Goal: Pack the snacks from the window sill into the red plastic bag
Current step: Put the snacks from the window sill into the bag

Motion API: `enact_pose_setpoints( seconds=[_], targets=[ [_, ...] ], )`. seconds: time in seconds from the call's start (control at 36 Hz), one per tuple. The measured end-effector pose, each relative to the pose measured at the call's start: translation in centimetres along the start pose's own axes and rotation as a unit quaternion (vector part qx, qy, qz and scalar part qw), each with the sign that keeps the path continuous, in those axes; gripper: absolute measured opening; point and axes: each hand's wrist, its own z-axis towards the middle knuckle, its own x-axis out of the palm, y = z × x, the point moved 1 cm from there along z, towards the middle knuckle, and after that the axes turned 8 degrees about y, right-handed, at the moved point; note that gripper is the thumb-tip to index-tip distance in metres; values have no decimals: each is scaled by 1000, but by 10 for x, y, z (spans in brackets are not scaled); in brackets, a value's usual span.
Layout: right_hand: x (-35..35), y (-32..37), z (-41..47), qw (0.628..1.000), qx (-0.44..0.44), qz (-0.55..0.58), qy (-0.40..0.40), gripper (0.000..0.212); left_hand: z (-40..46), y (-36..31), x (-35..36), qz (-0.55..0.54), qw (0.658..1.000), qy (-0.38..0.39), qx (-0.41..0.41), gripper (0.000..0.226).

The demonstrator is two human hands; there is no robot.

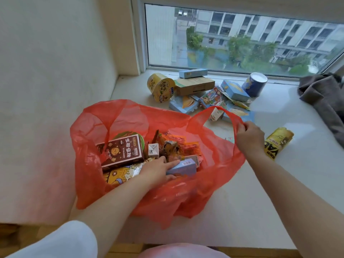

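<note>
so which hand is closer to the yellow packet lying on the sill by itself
Right. The right hand holds the red bag handle just left of the yellow packet; the left hand is deep inside the bag on a light blue box.

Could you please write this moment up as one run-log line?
left hand: in red plastic bag, on light blue carton | right hand: holding bag handle | window sill: snacks remain

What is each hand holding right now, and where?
Right hand pinches the red plastic bag by its handle loop. Left hand, inside the bag, grips the pale blue box at its end.
</note>
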Motion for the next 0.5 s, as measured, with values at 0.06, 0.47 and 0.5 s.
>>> enact_pose_setpoints(
  seconds=[0.06, 0.47, 0.5],
  targets=[
    [3, 2, 0, 999, -6, -45, 22, 28, 3, 0, -7, 9, 999, 32, 15, 58],
    [59, -6, -25, 966, -148, -196, 82, 48, 4, 9, -26, -50, 999, 13, 12, 48],
    [60, 4, -29, 954, -192, -210, 94, 54, 3, 9, -31, -55, 998, 2, 9, 48]
  ],
)
